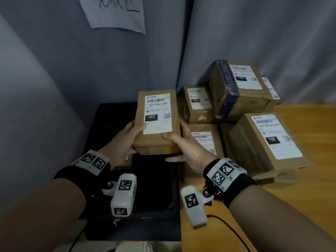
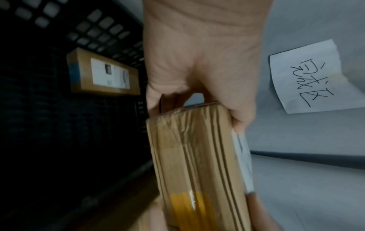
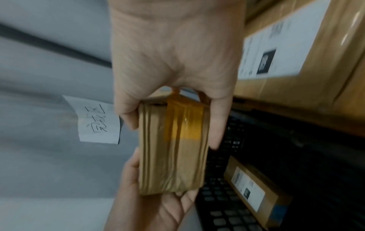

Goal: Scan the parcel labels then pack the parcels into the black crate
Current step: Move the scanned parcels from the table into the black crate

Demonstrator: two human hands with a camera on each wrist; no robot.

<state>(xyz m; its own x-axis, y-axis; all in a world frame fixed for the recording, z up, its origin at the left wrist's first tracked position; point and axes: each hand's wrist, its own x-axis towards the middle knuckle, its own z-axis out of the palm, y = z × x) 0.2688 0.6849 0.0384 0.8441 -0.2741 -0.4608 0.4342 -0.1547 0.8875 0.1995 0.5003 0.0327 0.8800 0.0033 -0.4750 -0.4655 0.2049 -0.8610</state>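
Note:
Both hands hold a small brown parcel (image 1: 156, 122) with a white label marked 102, label up, above the black crate (image 1: 112, 113). My left hand (image 1: 127, 137) grips its near-left corner, thumb on the label edge. My right hand (image 1: 183, 144) grips its near-right corner, thumb on top. The left wrist view shows the parcel (image 2: 197, 164) end-on in the left hand (image 2: 197, 70). The right wrist view shows the taped parcel (image 3: 173, 148) pinched in the right hand (image 3: 173, 62). One labelled parcel (image 2: 102, 73) lies inside the crate (image 2: 59, 140), also seen as the crate parcel (image 3: 256, 192).
Several labelled brown parcels (image 1: 240, 84) are stacked on the wooden table (image 1: 309, 206) to the right; the nearest one (image 1: 269, 140) is marked 150. Grey fabric walls stand behind, with a handwritten paper sign (image 1: 116, 13). A black cable (image 1: 231, 230) runs over the table's near edge.

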